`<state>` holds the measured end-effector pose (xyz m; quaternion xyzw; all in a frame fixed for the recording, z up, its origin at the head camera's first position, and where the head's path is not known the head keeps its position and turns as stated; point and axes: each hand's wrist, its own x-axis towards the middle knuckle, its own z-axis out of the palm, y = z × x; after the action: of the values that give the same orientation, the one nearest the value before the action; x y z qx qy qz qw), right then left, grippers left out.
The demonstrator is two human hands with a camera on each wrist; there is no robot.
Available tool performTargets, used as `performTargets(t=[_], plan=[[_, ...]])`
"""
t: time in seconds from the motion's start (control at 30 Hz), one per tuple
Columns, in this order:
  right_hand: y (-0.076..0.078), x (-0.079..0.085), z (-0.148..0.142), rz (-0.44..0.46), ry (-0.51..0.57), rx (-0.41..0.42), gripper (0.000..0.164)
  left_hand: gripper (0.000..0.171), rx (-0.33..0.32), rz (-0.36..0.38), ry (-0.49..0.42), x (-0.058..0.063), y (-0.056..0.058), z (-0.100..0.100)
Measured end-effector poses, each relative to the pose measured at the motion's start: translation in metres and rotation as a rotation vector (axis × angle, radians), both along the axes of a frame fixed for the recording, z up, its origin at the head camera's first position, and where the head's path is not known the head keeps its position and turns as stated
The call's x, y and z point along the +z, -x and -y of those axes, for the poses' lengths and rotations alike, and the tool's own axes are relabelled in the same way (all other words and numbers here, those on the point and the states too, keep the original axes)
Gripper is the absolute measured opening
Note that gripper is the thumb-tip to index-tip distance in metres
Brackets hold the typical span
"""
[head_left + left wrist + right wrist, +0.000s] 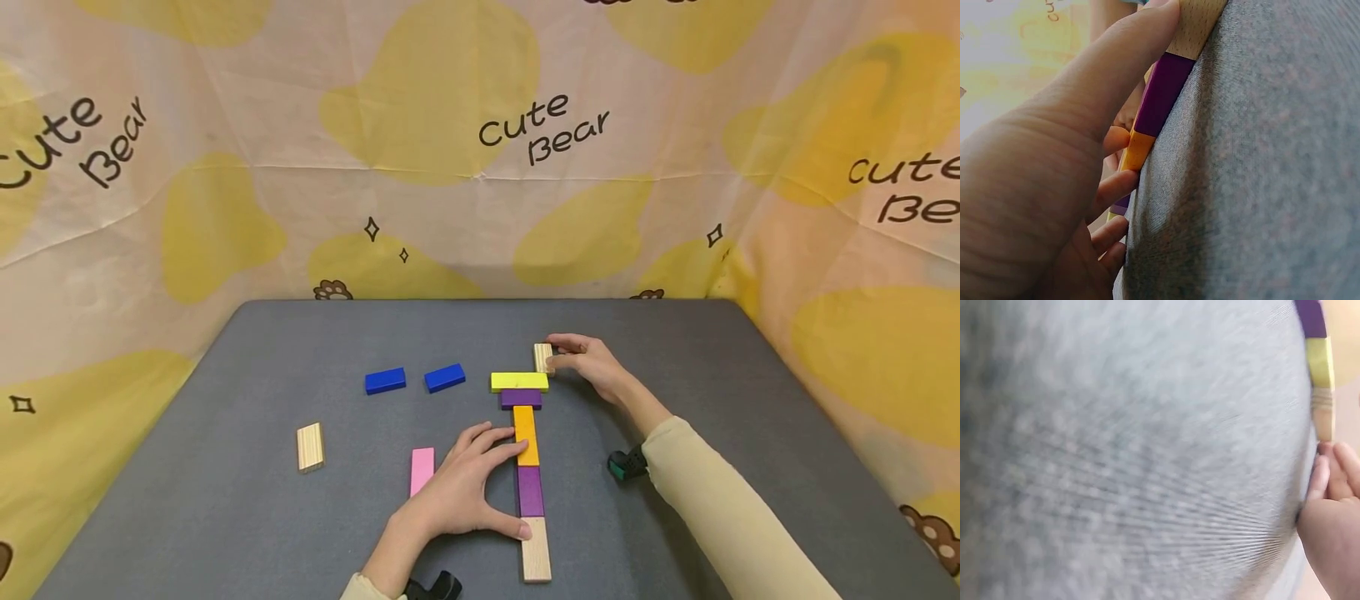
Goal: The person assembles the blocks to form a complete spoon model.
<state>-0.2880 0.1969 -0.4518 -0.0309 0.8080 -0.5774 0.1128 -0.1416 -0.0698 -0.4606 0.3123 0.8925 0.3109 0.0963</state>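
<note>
My left hand [467,479] spreads beside a row of blocks, its thumb on the pale wooden block [536,554] and a fingertip on the orange block [527,446]. Between those two lies a purple block [530,492]. Beyond the orange one, another purple block [520,399] and a yellow block [517,382] lie crosswise. At the row's far end stands a ribbed wooden block [542,357]; my right hand [596,367] touches its right side with thumb and fingertips. In the right wrist view, those fingertips sit right at the end of the wooden block [1323,419].
Two blue blocks [385,381] lie left of the row on the grey table [247,517]. Another ribbed wooden block [310,447] lies farther left. A pink block [422,471] is partly hidden behind my left hand. A patterned cloth [420,100] hangs behind the table.
</note>
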Motion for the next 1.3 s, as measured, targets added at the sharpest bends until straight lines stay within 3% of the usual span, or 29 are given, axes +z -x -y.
performTargets(t=[0.27,0.53,0.8,0.97,1.13,1.3], plan=[[-0.018,0.013,-0.001,0.003,-0.077,-0.028,0.063,0.1,0.008,-0.01,0.005,0.0,0.002,0.0],[-0.069,0.02,0.009,-0.023,-0.163,-0.118,0.043,0.1,0.014,0.012,0.006,-0.001,0.002,0.002],[-0.128,0.028,0.031,0.034,0.034,-0.103,0.035,0.1,0.007,-0.008,0.0,0.001,0.001,0.003],[-0.155,0.025,0.034,0.011,0.01,0.013,0.038,0.1,-0.001,-0.005,-0.007,-0.002,0.0,0.0],[-0.169,0.018,0.031,-0.173,-0.161,0.226,0.049,0.099,0.003,-0.002,-0.007,-0.001,-0.001,-0.001],[-0.173,0.008,0.028,-0.288,-0.272,0.321,0.063,0.099,0.003,-0.006,-0.001,0.0,-0.001,0.0]])
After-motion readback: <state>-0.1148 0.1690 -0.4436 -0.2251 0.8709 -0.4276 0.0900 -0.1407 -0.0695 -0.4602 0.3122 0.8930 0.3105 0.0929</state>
